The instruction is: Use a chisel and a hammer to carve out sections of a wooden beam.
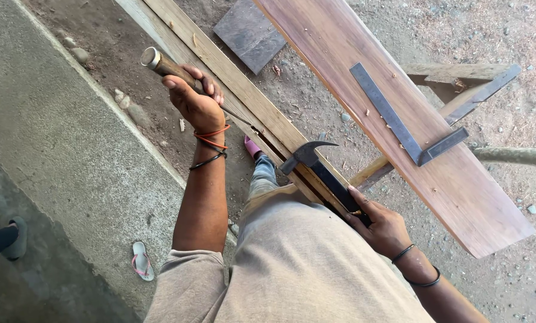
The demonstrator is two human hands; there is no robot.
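My left hand (197,101) grips the wooden handle of a chisel (160,63), whose metal-capped end points up-left and whose blade angles down onto a long pale wooden strip (220,69). My right hand (380,224) holds a claw hammer (315,161) by its dark handle, the head hovering just above the same strip near my knee. Bands circle both wrists.
A wide reddish-brown plank (399,119) lies on a wooden trestle (459,75), with a steel try square (399,122) on it. A dark slab (250,33) sits on the dirt. A concrete kerb (70,149) runs on the left, with a sandal (141,261) and another person's foot (11,238).
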